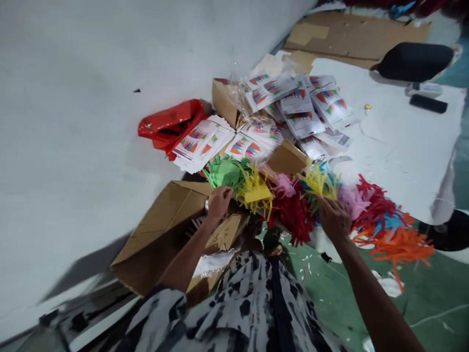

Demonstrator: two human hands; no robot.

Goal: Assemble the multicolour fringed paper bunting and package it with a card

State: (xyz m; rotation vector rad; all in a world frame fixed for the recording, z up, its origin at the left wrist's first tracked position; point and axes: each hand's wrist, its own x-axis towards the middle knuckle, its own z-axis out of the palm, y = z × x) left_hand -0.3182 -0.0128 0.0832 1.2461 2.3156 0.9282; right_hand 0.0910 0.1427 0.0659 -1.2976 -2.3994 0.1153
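A heap of coloured paper tassels [293, 205] lies on the floor in front of me, green, yellow, red, pink and orange. My left hand [219, 201] is closed on the green tassel bundle [224, 172] at the heap's left end. My right hand [333, 216] is closed on a yellow tassel bundle [318, 182] near the middle. Both forearms reach forward over my patterned clothing.
Printed white packets [296, 105] lie piled behind the tassels, some in a cardboard box [223, 100]. A red plastic bag [168, 124] lies by the wall. An open brown carton [161, 234] is at my left. A white sheet [395, 142], flat cardboard [351, 34] and a black phone [428, 103] lie to the right.
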